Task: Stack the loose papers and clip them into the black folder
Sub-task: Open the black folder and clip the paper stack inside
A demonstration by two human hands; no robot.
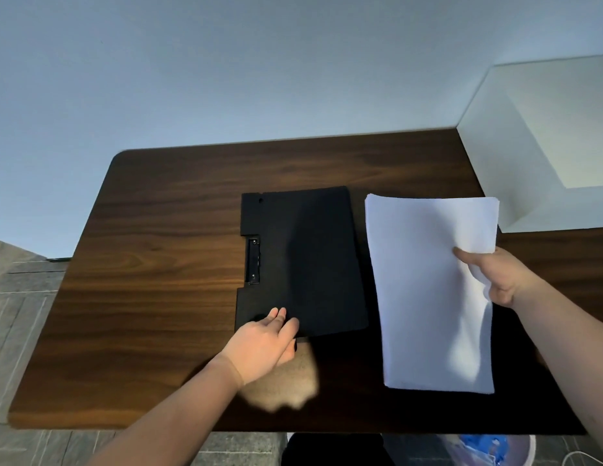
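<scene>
Walnut-toned wood forms the table [159, 264], which bears every item of the task and stands against a pale wall.

White paper stack [428, 297]: lies on the right half of the table, just beside the folder and apart from it. Its far edges are fanned a little, so the sheets are not yet squared. Its right margin buckles upward where it is held.

Black folder [303, 260]: lies closed and flat at the table's centre, spine side to the left, near edge toward the person.

Right hand [502, 280]: clamped on the stack's right edge, thumb on top, the other fingers hidden beneath the sheets.

Left hand [263, 344]: fingers together and extended, resting on the folder's near left corner. Whether any fingertip has gone under the cover cannot be told.

Clip mechanism [253, 260]: seated in a notch on the folder's left edge; its condition, raised or lowered, cannot be read.

Assessment: the step in hand appears to be opening the cover. Recommended: pin the folder with the palm while lifting the cover, tap the stack square on the table before transfer, then bring its edge fully under the clip.
</scene>
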